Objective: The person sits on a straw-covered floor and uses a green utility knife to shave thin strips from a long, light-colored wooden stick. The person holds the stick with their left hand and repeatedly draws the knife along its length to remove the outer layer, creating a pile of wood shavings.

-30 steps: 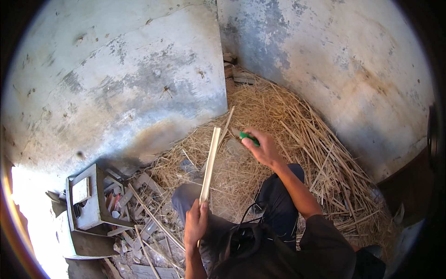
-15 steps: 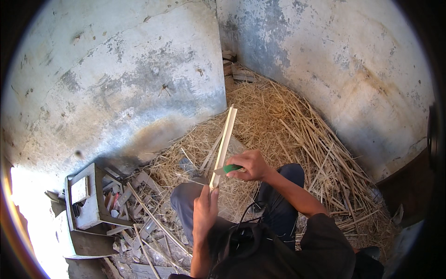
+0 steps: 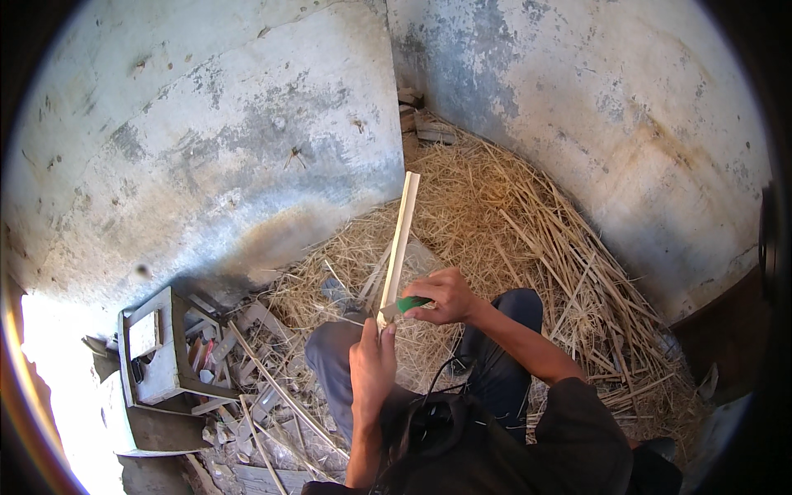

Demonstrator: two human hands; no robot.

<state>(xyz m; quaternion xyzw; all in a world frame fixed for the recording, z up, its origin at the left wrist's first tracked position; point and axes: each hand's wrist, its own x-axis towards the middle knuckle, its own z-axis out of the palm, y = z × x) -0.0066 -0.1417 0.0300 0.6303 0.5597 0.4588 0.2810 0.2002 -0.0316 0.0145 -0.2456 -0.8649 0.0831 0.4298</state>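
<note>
A pale, split strip that looks like bamboo [image 3: 399,239] slants up and away from me, between my knees. Its near end is gripped by my left hand [image 3: 374,363], thumb and fingers pressed on it. My right hand [image 3: 446,297] is closed round the green handle of a knife [image 3: 410,304]. The short blade lies against the strip just above my left fingertips. Part of the handle is hidden inside my right fist.
Shavings [image 3: 470,194] cover the floor ahead, with long thin strips [image 3: 569,264] heaped on the right along the wall. To the left lies a worn wooden box [image 3: 169,355] with odds and ends, beside scattered scraps and sticks [image 3: 280,388]. Peeling walls [image 3: 247,124] meet at the far corner.
My left hand has moved slightly up and right, pushing the strip farther away and a little more upright. The knife blade now sits closer to my left fingers; my right hand has barely moved.
</note>
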